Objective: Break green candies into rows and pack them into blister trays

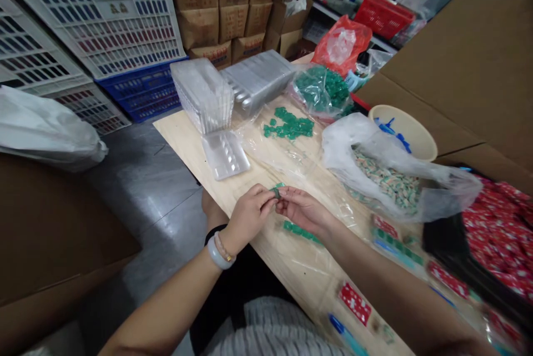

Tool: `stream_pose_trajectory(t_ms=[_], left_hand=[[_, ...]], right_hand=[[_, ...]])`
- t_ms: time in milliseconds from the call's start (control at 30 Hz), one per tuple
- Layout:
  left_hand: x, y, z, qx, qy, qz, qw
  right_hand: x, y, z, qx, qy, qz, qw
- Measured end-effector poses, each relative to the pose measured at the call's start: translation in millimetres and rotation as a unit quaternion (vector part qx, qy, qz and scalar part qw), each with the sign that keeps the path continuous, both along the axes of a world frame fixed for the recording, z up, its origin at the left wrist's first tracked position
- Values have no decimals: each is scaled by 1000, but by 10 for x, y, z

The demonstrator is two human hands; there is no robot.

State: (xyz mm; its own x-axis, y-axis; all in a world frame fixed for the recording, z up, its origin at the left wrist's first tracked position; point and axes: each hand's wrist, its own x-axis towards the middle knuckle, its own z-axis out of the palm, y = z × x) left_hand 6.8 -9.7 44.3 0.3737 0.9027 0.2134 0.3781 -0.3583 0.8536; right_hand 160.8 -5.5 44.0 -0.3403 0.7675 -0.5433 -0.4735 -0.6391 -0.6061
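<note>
Over the wooden tabletop (270, 245), my left hand (250, 211) and my right hand (303, 209) meet with their fingertips closed on a small green piece (275, 192). The fingers cover most of it, so its exact kind does not show. A row of green square pieces (302, 231) lies just below my right hand and is partly covered by it. Farther back is a loose heap of shiny green pieces (289, 124). To the left of it sits a single clear plastic tray (225, 155) with molded ridges.
Stacked clear trays (204, 92) stand at the back left edge. Bags of green pieces (322, 89) and small mixed pieces (387, 178) lie beyond, beside a cream bowl (425, 139). A red patterned packet (355, 303) and a blue pen-like item (345, 334) are near my right forearm.
</note>
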Motion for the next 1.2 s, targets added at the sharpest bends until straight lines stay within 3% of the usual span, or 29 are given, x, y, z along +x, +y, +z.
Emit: stream_pose_trajectory(t_ms=[233,333,400,433,500,600,667,767,867,933,1000,1100,1200], left_hand=[[-46,33,-10,-57,-91,9,994],[-156,-35,-77,-130,-135,75,979],[-238,-87,-140,-190,-150,148,959],[-267,-109,-171,-216,-158,178,947],[-285,-140,-224,-255,-182,203,928],[-223,-149,-278,-291,-228,191,909],[-170,-138,-312,-302,-247,198,899],[-133,-120,-374,-307,-271,229,883],[-144,-110,-414,-335,-306,247,857],[-164,-102,-396,-362,-344,247,830],[-187,-87,-337,-397,-399,238,791],[-196,-34,-200,-440,-476,230,726],[-113,78,-58,-453,-511,230,693]], right_hand=[[-43,14,-18,-11,-8,-12,1000],[-15,68,-78,35,-68,-18,997],[24,121,-141,125,-174,-19,977],[43,150,-169,190,-242,-6,952],[66,206,-201,342,-364,69,863],[44,278,-167,528,-467,229,671],[-6,312,-120,584,-496,303,566],[-101,330,-101,606,-518,378,471],[-161,320,-174,610,-530,414,419],[-159,307,-231,608,-534,415,416],[-132,289,-248,600,-533,406,437],[-101,236,-174,587,-540,331,504],[-131,162,-43,562,-550,224,576]])
